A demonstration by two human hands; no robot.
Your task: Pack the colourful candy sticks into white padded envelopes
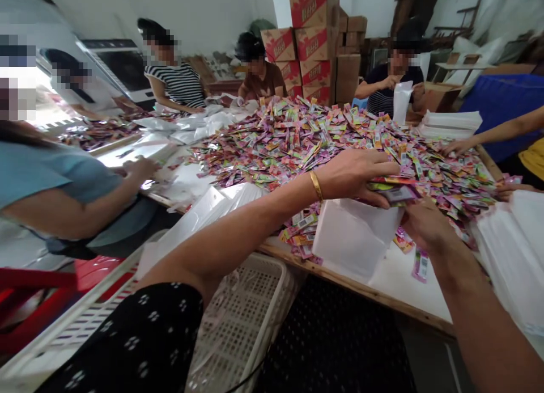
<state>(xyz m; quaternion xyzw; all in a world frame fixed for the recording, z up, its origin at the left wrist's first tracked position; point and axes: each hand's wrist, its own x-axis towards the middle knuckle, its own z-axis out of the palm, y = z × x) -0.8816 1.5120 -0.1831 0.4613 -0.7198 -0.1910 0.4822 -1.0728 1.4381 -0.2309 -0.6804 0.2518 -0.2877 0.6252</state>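
Several small colourful packets point(395, 193) are gripped between the thumb and fingers of my left hand point(359, 176), at the mouth of a translucent white plastic bag point(355, 240). Its upper right edge is pinched by my right hand point(429, 225), whose fingertips are partly hidden. The bag leans at the table's front edge, with its opening near the packets. Behind both hands spreads a large heap of similar packets point(297, 132). A few loose packets point(420, 265) lie on the white tabletop below my right hand.
Stacks of white bags lie at left point(204, 211) and right point(510, 251). A white plastic basket point(238, 313) stands below the wooden table edge point(382, 302). Several people work around the table; one person's hand point(457, 147) reaches into the heap. Cartons point(314, 58) are stacked behind.
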